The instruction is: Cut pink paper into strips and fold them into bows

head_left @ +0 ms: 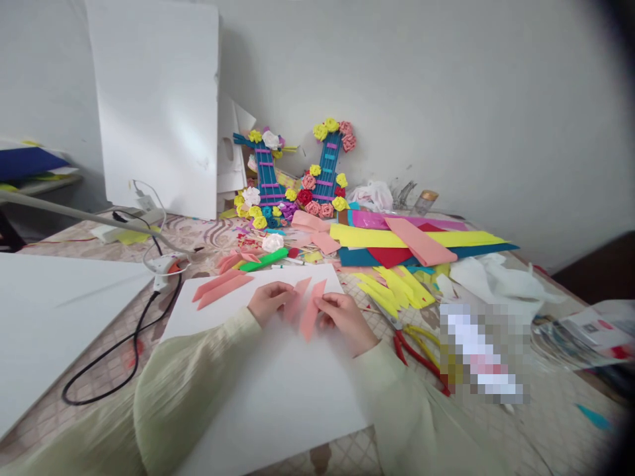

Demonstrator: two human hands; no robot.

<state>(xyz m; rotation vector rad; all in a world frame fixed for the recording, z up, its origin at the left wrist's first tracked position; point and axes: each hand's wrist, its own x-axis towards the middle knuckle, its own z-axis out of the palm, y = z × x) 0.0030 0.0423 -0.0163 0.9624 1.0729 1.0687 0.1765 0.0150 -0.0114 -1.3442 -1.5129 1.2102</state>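
Note:
Between finger and thumb, my left hand (268, 303) pinches a pink paper strip (299, 299) with slanted ends, a little blurred. A second pink paper strip (311, 316) is gripped in my right hand (346, 319), close beside the first. Both hands are over a white board (282, 396) lying on the table. More folded pink paper strips (221, 289) lie on the board's far left corner, left of my left hand. Beyond them are a green marker-like stick (264, 260) and a white paper rose (272, 242).
Yellow paper strips (397, 289) and red-and-yellow-handled scissors (417, 350) lie to the right. Coloured paper sheets (421, 238) are stacked behind. Two flower-decorated blue guitar shapes (328, 165) lean at the wall. A power strip (166, 268) with a looped black cord (99, 402) is left.

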